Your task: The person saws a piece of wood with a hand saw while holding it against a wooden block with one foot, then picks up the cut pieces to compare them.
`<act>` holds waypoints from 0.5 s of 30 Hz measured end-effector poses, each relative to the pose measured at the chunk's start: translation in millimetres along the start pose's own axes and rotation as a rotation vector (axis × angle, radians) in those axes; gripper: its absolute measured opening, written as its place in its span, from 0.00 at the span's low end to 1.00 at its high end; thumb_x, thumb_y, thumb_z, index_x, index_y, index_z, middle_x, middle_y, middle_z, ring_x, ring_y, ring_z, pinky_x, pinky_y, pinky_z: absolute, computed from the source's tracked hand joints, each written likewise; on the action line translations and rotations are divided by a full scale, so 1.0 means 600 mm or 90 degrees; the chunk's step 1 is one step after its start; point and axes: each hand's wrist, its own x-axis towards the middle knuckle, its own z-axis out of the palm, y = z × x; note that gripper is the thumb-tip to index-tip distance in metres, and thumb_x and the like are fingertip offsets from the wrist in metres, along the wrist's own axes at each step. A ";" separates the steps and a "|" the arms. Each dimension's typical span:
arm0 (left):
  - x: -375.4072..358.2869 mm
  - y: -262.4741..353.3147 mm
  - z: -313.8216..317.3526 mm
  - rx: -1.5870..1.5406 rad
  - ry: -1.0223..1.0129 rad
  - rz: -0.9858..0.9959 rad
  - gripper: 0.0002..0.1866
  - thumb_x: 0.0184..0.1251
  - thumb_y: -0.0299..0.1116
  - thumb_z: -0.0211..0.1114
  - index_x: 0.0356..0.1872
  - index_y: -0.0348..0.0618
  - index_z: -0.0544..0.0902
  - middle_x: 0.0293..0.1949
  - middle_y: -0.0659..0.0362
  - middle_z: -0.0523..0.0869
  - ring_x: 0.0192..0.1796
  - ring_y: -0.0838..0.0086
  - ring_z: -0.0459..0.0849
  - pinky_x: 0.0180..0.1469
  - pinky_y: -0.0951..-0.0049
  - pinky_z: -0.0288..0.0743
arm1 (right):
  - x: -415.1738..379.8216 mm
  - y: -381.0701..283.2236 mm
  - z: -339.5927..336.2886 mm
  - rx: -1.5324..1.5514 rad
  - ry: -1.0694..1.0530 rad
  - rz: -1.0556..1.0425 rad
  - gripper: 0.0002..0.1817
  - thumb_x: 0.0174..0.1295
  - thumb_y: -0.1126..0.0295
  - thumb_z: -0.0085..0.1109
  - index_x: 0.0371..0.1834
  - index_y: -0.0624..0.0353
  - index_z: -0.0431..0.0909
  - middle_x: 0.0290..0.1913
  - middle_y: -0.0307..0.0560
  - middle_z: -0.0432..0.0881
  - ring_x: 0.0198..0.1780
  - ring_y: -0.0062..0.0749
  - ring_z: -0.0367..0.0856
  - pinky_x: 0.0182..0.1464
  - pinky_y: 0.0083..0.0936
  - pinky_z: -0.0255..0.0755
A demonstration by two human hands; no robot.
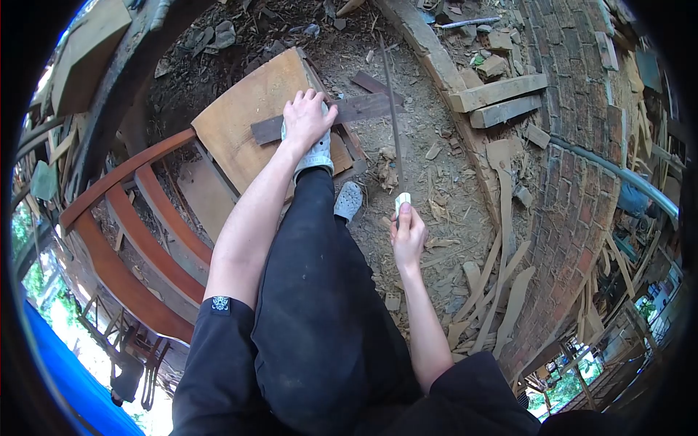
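A dark wooden board (363, 108) lies across the light wooden seat (251, 98) of a chair with a reddish slatted back (156, 247). One foot in a pale speckled clog (318, 156) is on the seat and the board. My left hand (307, 120) rests at the top of that clog, above the board, fingers bent; what is under the fingers is hidden. In my right hand (408, 236) is the pale handle of a saw (396, 120), whose long thin blade points away, beside the board's free end. The other clog (349, 201) stands on the ground.
Two cut beams (498, 98) lie by a low brick wall (574, 94) on the right. Wood offcuts (512, 309) and chips cover the dirt. Another dark wood piece (374, 86) lies beyond the board. A grey pipe (618, 171) crosses the bricks. A person (127, 367) is far off at lower left.
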 end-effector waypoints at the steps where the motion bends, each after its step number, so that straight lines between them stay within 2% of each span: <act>1: -0.004 0.011 -0.010 0.061 -0.015 0.026 0.25 0.65 0.54 0.75 0.53 0.45 0.91 0.52 0.53 0.88 0.62 0.58 0.84 0.59 0.51 0.79 | -0.002 0.003 0.003 0.009 -0.013 0.003 0.30 0.86 0.44 0.52 0.31 0.59 0.75 0.21 0.30 0.69 0.21 0.12 0.64 0.24 0.21 0.55; 2: -0.004 0.024 -0.019 0.122 -0.030 0.052 0.30 0.60 0.58 0.79 0.54 0.45 0.91 0.54 0.53 0.88 0.63 0.58 0.83 0.59 0.49 0.79 | -0.004 0.005 0.005 0.019 -0.026 0.005 0.30 0.86 0.45 0.52 0.31 0.59 0.75 0.21 0.30 0.69 0.22 0.12 0.65 0.25 0.21 0.55; 3: -0.003 0.027 -0.012 0.121 -0.027 0.051 0.30 0.60 0.58 0.79 0.54 0.45 0.91 0.54 0.53 0.88 0.63 0.58 0.83 0.59 0.49 0.79 | -0.008 0.003 0.005 0.025 -0.036 0.018 0.30 0.86 0.45 0.53 0.31 0.59 0.75 0.21 0.30 0.69 0.22 0.13 0.65 0.25 0.21 0.56; 5: -0.001 0.030 0.000 0.147 -0.063 0.036 0.33 0.52 0.58 0.84 0.52 0.45 0.91 0.58 0.54 0.86 0.66 0.58 0.81 0.59 0.47 0.78 | -0.011 0.024 0.006 0.031 -0.033 0.021 0.30 0.86 0.45 0.53 0.31 0.60 0.75 0.21 0.30 0.69 0.22 0.13 0.64 0.25 0.21 0.56; 12: -0.004 0.028 0.004 0.149 -0.037 0.029 0.31 0.54 0.55 0.84 0.52 0.44 0.91 0.56 0.54 0.86 0.65 0.57 0.82 0.57 0.47 0.79 | -0.029 0.036 -0.009 0.023 -0.025 0.040 0.29 0.86 0.45 0.53 0.32 0.60 0.76 0.20 0.30 0.69 0.21 0.13 0.65 0.25 0.22 0.56; 15: -0.003 0.024 0.001 0.152 -0.051 0.003 0.30 0.55 0.54 0.83 0.53 0.44 0.91 0.55 0.54 0.86 0.64 0.57 0.82 0.57 0.48 0.79 | -0.021 0.043 -0.017 -0.022 -0.027 0.005 0.29 0.85 0.46 0.54 0.32 0.60 0.76 0.20 0.30 0.69 0.21 0.13 0.65 0.25 0.22 0.57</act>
